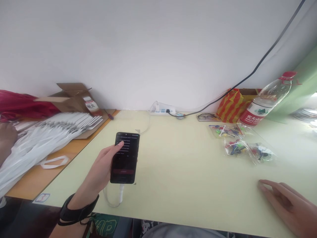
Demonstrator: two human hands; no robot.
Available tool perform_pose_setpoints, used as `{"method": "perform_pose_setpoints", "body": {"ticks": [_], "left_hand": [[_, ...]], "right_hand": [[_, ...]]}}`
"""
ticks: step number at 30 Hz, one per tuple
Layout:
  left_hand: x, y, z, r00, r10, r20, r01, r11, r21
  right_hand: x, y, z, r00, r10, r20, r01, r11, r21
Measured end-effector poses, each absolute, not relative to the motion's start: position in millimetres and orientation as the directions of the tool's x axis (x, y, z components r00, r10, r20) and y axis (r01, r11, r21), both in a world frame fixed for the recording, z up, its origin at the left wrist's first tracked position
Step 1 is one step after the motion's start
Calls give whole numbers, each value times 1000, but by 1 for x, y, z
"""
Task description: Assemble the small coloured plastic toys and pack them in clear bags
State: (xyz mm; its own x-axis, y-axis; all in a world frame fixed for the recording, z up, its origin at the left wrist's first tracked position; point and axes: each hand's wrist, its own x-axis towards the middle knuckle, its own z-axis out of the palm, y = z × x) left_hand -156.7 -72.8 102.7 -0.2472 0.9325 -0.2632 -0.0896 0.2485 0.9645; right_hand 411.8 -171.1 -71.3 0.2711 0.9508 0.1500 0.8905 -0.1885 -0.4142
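My left hand, with a black band on its wrist, is closed around a black smartphone. Its thumb lies over the lit screen, which shows lines of small text and a dark red button. A white charging cable is plugged into the phone's lower end. At the lower right, my right hand rests on the pale table with its fingers loosely stretched out, thumb tip near the index tip. I see nothing in it.
A power strip sits by the wall with a black cord. To the right are glasses, a striped bag, a large water bottle and small packets. White bags and another person's hand are left.
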Motion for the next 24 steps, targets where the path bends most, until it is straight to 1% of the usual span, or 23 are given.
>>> {"method": "perform_pose_setpoints", "body": {"ticks": [2, 4, 7, 11, 18, 24], "left_hand": [[-156, -74, 103, -236, 940, -248, -84, 235, 968], [-157, -75, 104, -184, 957, -226, -62, 218, 974], [-159, -76, 104, -119, 972, -201, 31, 206, 978], [-160, -77, 102, -115, 974, -197, 128, 211, 969], [-160, -77, 101, -145, 970, -193, 145, 214, 966], [-160, -78, 102, -129, 972, -198, 161, 217, 963]], "right_hand": [[412, -172, -72, 270, 952, 140, 889, -191, -416], [413, -172, -73, 272, 953, 135, 889, -195, -415], [414, -172, -73, 277, 952, 132, 885, -200, -421], [414, -171, -73, 285, 951, 118, 881, -211, -422], [411, -172, -72, 280, 951, 133, 885, -202, -420], [411, -172, -70, 276, 950, 145, 888, -194, -416]]}}
